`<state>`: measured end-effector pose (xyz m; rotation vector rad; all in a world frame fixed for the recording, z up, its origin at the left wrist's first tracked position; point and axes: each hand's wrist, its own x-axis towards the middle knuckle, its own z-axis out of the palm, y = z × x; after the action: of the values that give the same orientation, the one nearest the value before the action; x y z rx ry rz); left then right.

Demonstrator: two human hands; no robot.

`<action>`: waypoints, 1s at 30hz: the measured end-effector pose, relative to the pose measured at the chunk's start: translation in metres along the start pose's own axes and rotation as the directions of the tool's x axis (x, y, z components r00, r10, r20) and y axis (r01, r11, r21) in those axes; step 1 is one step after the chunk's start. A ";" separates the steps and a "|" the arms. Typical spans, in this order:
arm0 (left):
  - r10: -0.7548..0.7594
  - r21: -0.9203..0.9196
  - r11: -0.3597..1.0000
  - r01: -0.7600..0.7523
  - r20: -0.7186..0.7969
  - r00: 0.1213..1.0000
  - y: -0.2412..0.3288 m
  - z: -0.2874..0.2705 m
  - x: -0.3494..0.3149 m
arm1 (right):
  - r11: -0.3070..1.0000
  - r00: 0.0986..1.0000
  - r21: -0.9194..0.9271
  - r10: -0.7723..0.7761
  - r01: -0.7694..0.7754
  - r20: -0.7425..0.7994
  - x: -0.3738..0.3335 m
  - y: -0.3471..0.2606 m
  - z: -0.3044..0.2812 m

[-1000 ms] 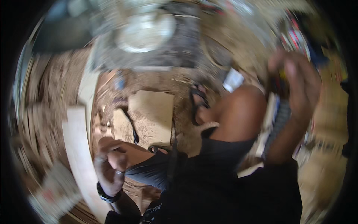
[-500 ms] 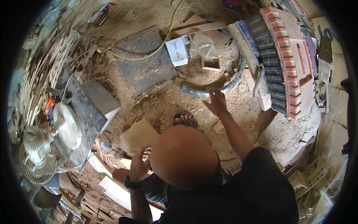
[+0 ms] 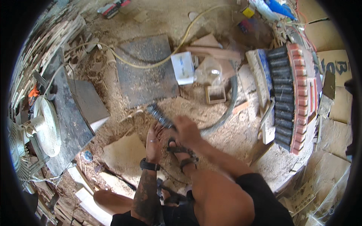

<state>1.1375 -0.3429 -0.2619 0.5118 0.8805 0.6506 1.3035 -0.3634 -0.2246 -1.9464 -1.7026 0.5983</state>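
My right hand (image 3: 187, 132) is wrapped round a grey flexible hose (image 3: 228, 115). The hose's dark, ribbed or taped-looking end sticks out to the left of my fist, over the sawdust. Just below that end is my left hand (image 3: 153, 141), its fingers stretched forward and holding nothing that I can see. A dark watch strap circles the left wrist. My sandalled foot (image 3: 181, 150) rests on the ground close to both hands. To the left of my left hand lies a pale flat board (image 3: 126, 150).
Ahead are a dark sheet (image 3: 143, 71), a yellow hose (image 3: 184, 37), a white box (image 3: 183, 67), a clear plastic bag (image 3: 209, 71) and a small wooden box (image 3: 215, 94). A tiled model roof (image 3: 281, 98) stands at the right. A dusty fan (image 3: 47, 128) is at the left.
My right hand has taken hold of the hose and drawn its end left, toward me. My left hand has moved forward beside it. My head has shifted, uncovering my legs.
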 end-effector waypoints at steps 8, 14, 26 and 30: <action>0.143 0.080 0.990 -0.118 -0.544 0.827 0.023 -0.051 0.039 | 0.967 0.970 0.088 -0.238 0.241 -0.041 0.008 0.015 0.030; 0.352 0.678 0.714 0.172 -0.561 0.749 0.009 -0.101 0.041 | 0.771 0.369 0.270 0.541 -0.578 -0.756 0.000 0.157 -0.097; 0.608 0.776 0.204 -0.597 0.377 0.698 0.061 0.092 0.005 | 0.971 0.972 0.237 0.070 -0.015 -0.226 0.011 0.026 -0.088; 0.534 0.716 -0.110 -0.689 0.627 0.567 0.094 0.132 0.014 | 0.925 0.980 0.375 0.013 0.064 -0.198 -0.005 0.007 -0.083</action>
<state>1.2249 -0.2865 -0.1362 2.2717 0.7691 0.8636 1.3594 -0.3752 -0.1636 -1.6447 -1.3691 0.6478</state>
